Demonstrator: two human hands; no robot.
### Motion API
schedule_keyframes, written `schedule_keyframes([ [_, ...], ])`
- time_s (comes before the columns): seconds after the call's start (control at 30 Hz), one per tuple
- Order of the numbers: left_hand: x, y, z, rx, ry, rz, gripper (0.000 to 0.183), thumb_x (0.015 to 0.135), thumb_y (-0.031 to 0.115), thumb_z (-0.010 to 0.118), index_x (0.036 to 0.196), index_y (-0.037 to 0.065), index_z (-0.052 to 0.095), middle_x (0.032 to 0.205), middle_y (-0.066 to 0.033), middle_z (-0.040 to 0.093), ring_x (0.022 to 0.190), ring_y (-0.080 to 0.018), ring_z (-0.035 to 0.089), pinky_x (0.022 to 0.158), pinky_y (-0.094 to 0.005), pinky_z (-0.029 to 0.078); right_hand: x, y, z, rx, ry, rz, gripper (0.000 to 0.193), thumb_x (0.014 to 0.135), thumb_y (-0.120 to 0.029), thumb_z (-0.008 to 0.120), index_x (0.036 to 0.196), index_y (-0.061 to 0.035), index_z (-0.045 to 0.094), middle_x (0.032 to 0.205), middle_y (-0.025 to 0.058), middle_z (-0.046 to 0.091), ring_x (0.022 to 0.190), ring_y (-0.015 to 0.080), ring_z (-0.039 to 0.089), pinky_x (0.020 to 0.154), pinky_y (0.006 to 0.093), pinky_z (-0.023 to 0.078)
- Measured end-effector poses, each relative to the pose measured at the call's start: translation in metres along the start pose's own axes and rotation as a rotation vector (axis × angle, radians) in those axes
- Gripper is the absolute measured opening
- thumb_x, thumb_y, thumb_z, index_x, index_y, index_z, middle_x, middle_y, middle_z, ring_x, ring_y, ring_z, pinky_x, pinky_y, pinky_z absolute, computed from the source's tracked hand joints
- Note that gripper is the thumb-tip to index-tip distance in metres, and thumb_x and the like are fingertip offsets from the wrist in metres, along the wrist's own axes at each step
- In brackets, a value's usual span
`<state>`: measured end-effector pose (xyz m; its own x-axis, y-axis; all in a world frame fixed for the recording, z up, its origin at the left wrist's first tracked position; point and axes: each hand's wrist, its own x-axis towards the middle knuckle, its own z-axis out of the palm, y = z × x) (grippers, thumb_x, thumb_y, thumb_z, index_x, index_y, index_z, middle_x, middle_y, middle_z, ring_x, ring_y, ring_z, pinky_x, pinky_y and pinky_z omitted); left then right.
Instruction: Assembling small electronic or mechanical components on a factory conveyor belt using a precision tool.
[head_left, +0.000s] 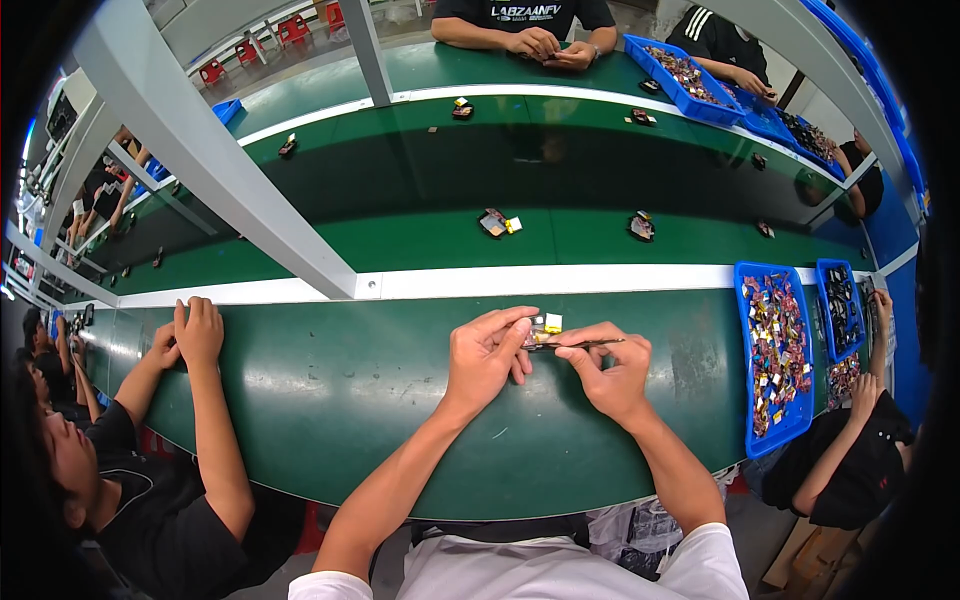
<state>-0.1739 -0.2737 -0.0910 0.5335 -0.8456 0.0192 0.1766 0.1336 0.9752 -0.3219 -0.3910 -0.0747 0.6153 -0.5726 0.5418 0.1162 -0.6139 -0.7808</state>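
Over the green bench, my left hand (487,355) is closed on a small dark electronic assembly (538,335), pinched between thumb and fingers. A yellow-and-white piece (552,323) sticks up at its far right side. My right hand (612,372) is closed around a slim dark tool (597,343), shaped like tweezers and lying nearly level. Its left end reaches the assembly; whether it touches a part there is too small to tell. My fingers hide much of the assembly.
To the right, a blue tray (748,400) holds many small wired parts; a second blue tray (822,290) holds black pieces. Beyond the white rail (560,278), similar assemblies (493,222) lie on a green belt. A grey post (230,170) slants at left. Co-workers sit on both sides and opposite.
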Motion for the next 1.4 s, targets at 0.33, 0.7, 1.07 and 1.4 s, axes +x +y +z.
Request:
schedule_keyframes([
  [0.33,0.000,0.006,0.002,0.031,-0.026,-0.009,0.028,0.098,0.005,0.062,0.122,-0.009,0.063,0.075,-0.0099,0.069,0.058,-0.0122,0.063,0.046,-0.0242,0.051,0.000,-0.005,0.001,0.007,0.003,0.006,0.012,0.076,0.001,0.079,0.085,-0.0040,0.074,0.085,0.0066,0.077,0.040,0.0048,0.040,0.043,0.0224,0.035],
  [0.7,-0.001,0.003,0.010,0.097,0.080,-0.051,0.021,0.094,0.002,0.067,0.112,-0.008,0.066,0.069,-0.0084,0.068,0.053,-0.0089,0.060,0.044,-0.0230,0.046,-0.005,-0.003,0.009,-0.011,0.047,-0.152,0.013,0.077,0.006,0.076,0.084,-0.0034,0.071,0.084,0.0087,0.077,0.048,0.0094,0.055,0.048,0.0228,0.044],
  [1.07,0.075,0.024,0.007,0.201,0.067,-0.022,0.026,0.094,0.004,0.063,0.113,-0.013,0.061,0.087,-0.0151,0.069,0.056,-0.0162,0.065,0.048,-0.0253,0.053,0.005,0.015,-0.002,0.003,0.286,-0.055,0.013,0.080,0.002,0.078,0.091,-0.0009,0.072,0.071,0.0037,0.069,0.044,0.0029,0.037,0.043,0.0227,0.030],
  [1.4,0.172,0.020,0.015,1.355,0.191,0.283,0.038,0.084,0.038,0.075,0.105,0.006,0.075,0.108,-0.0219,0.067,0.096,-0.0396,0.068,0.084,-0.0479,0.055,0.007,0.026,-0.010,0.148,0.409,0.223,0.015,0.083,0.002,0.076,0.096,0.0004,0.071,0.063,-0.0035,0.058,0.050,-0.0002,0.036,0.046,0.0201,0.028],
])
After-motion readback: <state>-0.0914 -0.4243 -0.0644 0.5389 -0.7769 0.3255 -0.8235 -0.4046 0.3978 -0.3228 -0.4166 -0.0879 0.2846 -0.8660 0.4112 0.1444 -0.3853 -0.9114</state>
